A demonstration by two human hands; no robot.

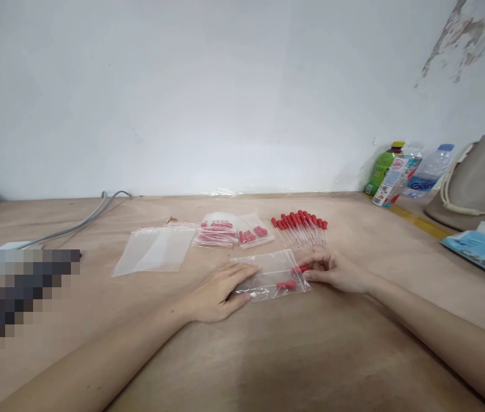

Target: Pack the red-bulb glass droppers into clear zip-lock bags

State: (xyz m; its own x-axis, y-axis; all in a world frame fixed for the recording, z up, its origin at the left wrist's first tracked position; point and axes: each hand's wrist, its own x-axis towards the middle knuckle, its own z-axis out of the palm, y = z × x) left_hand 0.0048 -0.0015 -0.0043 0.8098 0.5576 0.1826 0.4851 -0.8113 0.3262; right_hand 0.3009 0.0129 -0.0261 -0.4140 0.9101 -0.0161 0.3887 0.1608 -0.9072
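A clear zip bag (pixel 270 260) lies flat in front of me with its mouth facing right. My left hand (pixel 220 290) rests on its left end, fingers stretched out over the plastic. Inside the bag is a dropper with a red bulb (pixel 286 285). At the mouth, my right hand (pixel 335 272) pinches the red bulb of a second dropper (pixel 300 269), whose thin stem reaches into the bag. Just beyond that hand, several red-bulbed droppers (pixel 300 220) lie fanned out side by side.
Behind the left hand lie flat plastic bags (pixel 152 252). Beside them are stacked bags of droppers (pixel 216 232) and another filled bag (pixel 254 232). To the right stand bottles (pixel 382 170), a carton (pixel 394 180), a grey-brown bag (pixel 480 177) and a blue packet (pixel 480 254). A cable (pixel 74 220) crosses the left.
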